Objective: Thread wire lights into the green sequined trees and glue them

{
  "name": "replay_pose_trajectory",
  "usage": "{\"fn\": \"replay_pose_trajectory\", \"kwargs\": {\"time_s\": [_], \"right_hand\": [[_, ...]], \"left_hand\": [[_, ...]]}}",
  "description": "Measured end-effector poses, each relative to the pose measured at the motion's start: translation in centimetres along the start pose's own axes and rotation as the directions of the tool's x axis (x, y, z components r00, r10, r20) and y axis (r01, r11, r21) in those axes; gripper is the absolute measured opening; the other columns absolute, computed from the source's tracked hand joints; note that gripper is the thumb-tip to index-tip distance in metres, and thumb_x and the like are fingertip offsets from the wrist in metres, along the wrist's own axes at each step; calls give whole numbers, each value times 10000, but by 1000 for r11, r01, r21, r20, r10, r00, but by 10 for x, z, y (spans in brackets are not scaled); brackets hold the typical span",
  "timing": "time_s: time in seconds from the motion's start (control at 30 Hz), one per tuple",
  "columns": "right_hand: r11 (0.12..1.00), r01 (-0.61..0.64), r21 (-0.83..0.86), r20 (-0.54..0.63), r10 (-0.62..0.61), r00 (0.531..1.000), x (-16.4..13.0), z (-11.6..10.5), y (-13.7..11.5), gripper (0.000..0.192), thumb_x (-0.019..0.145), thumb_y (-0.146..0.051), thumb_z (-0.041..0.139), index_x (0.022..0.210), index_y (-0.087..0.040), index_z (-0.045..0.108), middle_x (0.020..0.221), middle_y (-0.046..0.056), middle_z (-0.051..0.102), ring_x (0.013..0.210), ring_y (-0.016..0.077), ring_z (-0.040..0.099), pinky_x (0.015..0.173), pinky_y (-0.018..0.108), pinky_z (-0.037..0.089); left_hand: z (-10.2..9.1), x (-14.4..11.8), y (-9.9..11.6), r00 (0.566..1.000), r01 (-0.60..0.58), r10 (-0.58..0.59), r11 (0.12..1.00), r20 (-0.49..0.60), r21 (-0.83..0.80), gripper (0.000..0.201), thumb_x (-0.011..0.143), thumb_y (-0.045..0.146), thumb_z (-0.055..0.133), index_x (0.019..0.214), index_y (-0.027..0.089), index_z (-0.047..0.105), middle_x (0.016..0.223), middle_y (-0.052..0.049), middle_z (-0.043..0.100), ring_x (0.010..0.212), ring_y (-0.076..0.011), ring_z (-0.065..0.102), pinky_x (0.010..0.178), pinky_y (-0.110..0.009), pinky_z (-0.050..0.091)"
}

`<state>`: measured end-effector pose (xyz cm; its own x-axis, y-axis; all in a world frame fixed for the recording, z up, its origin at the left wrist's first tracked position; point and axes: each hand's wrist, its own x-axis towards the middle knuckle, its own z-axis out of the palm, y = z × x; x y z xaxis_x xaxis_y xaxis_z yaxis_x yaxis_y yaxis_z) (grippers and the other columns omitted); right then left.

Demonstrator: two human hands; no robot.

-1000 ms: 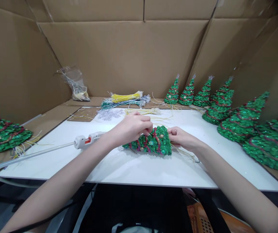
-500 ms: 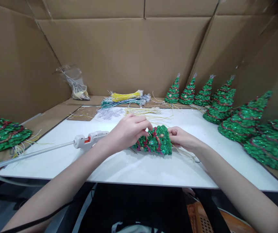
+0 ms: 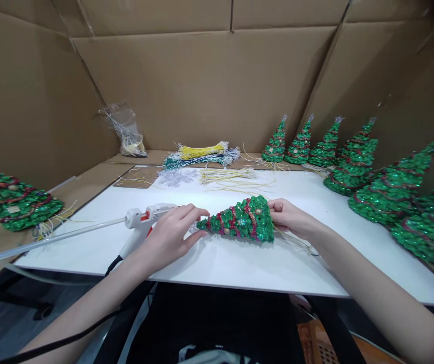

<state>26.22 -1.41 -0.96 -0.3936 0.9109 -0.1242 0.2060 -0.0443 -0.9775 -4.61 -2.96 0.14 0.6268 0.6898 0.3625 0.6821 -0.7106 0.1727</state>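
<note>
Head view: tree (image 3: 239,220) base behind right hand (image 3: 288,216) (fingers hidden).

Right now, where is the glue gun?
In the head view, the white glue gun lies on the white board, left of centre, under the left hand, just left of the sequin tree's tip.

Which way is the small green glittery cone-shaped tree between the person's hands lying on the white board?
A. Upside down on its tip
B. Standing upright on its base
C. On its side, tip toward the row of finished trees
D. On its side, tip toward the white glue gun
D: the small green glittery cone-shaped tree lies on its side, its tip pointing at the white glue gun by the left hand, while the right hand holds its base.
</note>
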Motion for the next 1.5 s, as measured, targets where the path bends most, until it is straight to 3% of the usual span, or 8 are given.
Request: {"fn": "replay_pose_trajectory", "kwargs": {"time_s": [0.17,0.3,0.43,0.63,0.77,1.1,1.3,1.5], "right_hand": [[1000,-11,-9,-16,11,1000,-1,1,-1,238,716,-349,724,715,-126,642,458,-84,361,398,26,212,367,196,128],[1000,-17,-18,-24,17,1000,-2,0,-2,176,697,-286,716,704,-128,640,464,-86,350,404,28,223,366,187,142],[1000,-24,-18,-35,23,999,-3,-3,1,134,704,-252,681,713,-122,650,470,-80,371,402,25,214,370,187,133],[999,-30,38,-71,32,997,-6,-9,4,127,669,-236,689,663,-123,631,493,-66,407,415,25,217,375,190,131],[999,-37,14,-103,38,994,-6,-11,5,151,675,-253,672,738,-115,677,499,-57,430,410,30,229,377,197,127],[998,-59,-16,-25,59,998,-11,-10,-8,172,632,-256,709,614,-142,583,440,-86,333,394,21,211,387,198,116],[998,-42,-38,-34,41,999,-11,-12,-1,144,684,-256,689,688,-132,616,441,-92,313,398,27,225,406,207,116],[998,-51,-26,-109,48,993,-9,-10,5,195,718,-311,668,746,-120,637,496,-64,392,399,32,235,397,219,108]], "left_hand": [[13,-9,-2,997,60,-65,993,50,104,312,944,258,541,1252,226,497,1160,-51,624,1057,-236,601,828,-348,486],[23,1,1,998,31,-39,989,53,147,340,933,224,553,1267,187,507,1100,-64,652,1049,-254,593,857,-381,499],[20,12,4,999,-5,-5,983,51,185,285,909,148,554,1193,176,561,999,-61,663,975,-248,597,800,-373,508],[15,27,4,996,10,-25,984,85,179,301,905,127,532,1197,196,547,1044,-63,663,1015,-247,595,797,-370,510],[17,35,3,993,14,-34,985,114,172,302,901,120,511,1192,196,547,1064,-80,669,1031,-257,609,786,-361,513],[10,22,15,989,48,-59,995,135,82,241,916,205,550,1154,195,590,1057,-85,679,996,-258,643,811,-366,514],[15,25,11,987,66,-79,993,142,96,279,900,163,547,1175,198,580,1063,-85,681,1017,-263,645,827,-367,519],[25,39,4,988,94,-106,990,115,109,336,885,99,504,1194,218,563,1067,-87,680,1067,-272,642,840,-364,509]]}}
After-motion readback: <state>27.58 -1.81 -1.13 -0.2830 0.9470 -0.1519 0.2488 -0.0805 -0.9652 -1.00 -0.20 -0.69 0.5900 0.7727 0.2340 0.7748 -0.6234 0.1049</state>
